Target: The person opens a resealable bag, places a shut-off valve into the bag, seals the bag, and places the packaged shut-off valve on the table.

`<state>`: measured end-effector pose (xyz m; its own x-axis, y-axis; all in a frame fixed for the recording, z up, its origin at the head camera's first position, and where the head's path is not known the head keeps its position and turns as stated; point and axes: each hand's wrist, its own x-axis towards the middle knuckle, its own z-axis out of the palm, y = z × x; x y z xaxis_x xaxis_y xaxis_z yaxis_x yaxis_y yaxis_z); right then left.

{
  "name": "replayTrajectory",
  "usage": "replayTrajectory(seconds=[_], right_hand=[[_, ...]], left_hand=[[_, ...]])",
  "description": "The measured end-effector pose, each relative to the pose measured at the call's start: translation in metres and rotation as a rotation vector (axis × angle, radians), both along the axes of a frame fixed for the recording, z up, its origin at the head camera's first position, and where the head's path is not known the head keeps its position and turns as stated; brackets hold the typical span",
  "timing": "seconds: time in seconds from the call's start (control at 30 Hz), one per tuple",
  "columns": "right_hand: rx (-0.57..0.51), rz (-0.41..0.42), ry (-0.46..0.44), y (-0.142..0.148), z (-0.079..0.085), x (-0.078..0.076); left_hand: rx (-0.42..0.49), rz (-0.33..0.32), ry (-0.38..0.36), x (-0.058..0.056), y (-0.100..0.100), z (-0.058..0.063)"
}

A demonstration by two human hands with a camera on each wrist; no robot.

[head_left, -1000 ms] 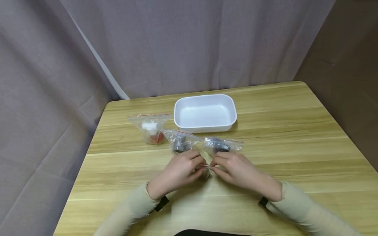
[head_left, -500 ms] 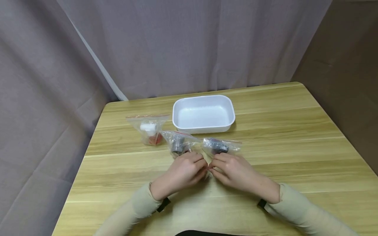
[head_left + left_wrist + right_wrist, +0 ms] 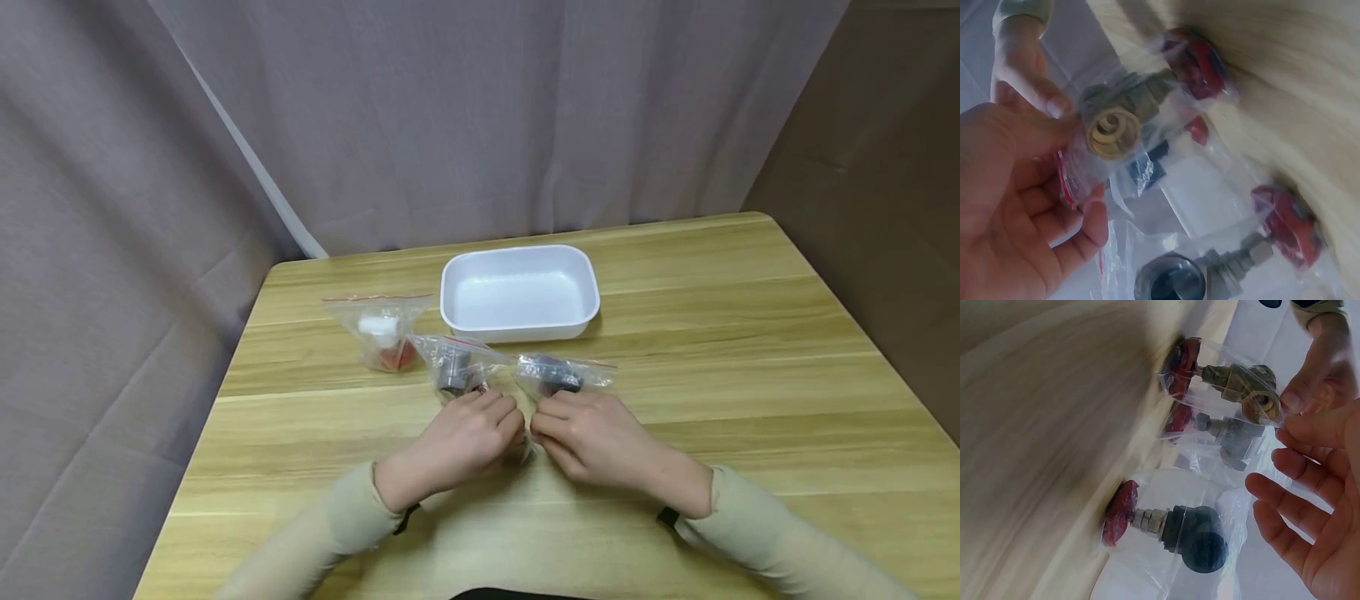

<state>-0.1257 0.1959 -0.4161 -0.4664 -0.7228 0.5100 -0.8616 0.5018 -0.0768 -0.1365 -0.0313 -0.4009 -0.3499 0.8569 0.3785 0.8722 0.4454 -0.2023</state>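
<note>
Both hands meet over the table's middle at a clear zip bag (image 3: 1210, 400) that holds a brass valve (image 3: 1113, 134) with a red handwheel (image 3: 1207, 69). My left hand (image 3: 476, 437) pinches the red-striped top edge between thumb and fingers. Opposite it, my right hand (image 3: 588, 437) pinches the same edge with thumb and forefinger, its other fingers loosely bent in the right wrist view. The handwheel points down at the tabletop. Just beyond the hands stand a bagged grey valve (image 3: 453, 367) and a bagged dark valve (image 3: 558, 375), each with a red handwheel.
A white plastic tray (image 3: 521, 334) sits behind the bags. To the left is another zip bag with a white-topped, red-bottomed valve (image 3: 381, 329). The wooden table (image 3: 712, 350) reaches back to a grey curtain (image 3: 450, 125).
The fingers have shifted slightly along the bag's top, and the red strip seen between the hands a second ago is now hidden behind them. The other bags and the tray stay in place.
</note>
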Motion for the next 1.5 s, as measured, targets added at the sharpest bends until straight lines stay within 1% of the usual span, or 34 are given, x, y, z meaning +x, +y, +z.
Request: replayTrajectory(seconds=[0.1,0.2,0.57,0.73,0.87,1.17,1.27,1.37,1.5], right_hand=[[0.004,0.006,0.002,0.002,0.000,0.001],[0.005,0.003,0.002,0.006,0.000,0.001],[0.006,0.010,0.004,0.013,0.001,0.002],[0.012,-0.010,0.002,0.017,0.000,0.001],[0.026,-0.033,0.002,0.020,0.000,0.000],[0.023,-0.086,0.022,0.028,-0.003,-0.008],[0.014,-0.105,0.008,0.030,-0.002,-0.011],[0.009,-0.134,-0.025,0.030,-0.001,-0.013],[-0.002,-0.172,-0.083,0.031,0.002,-0.014]], left_hand=[[-0.033,-0.001,0.022,0.000,-0.003,-0.001],[-0.044,0.000,0.022,0.000,-0.006,-0.002],[-0.045,-0.015,-0.032,-0.005,-0.015,-0.004],[-0.058,-0.013,-0.030,-0.007,-0.014,-0.004],[-0.063,0.000,0.009,-0.009,-0.012,-0.004],[-0.106,0.062,0.166,-0.015,-0.006,-0.007],[-0.111,0.072,0.193,-0.017,-0.004,-0.007],[-0.090,0.063,0.170,-0.020,-0.005,-0.007],[-0.051,0.040,0.090,-0.023,-0.008,-0.005]])
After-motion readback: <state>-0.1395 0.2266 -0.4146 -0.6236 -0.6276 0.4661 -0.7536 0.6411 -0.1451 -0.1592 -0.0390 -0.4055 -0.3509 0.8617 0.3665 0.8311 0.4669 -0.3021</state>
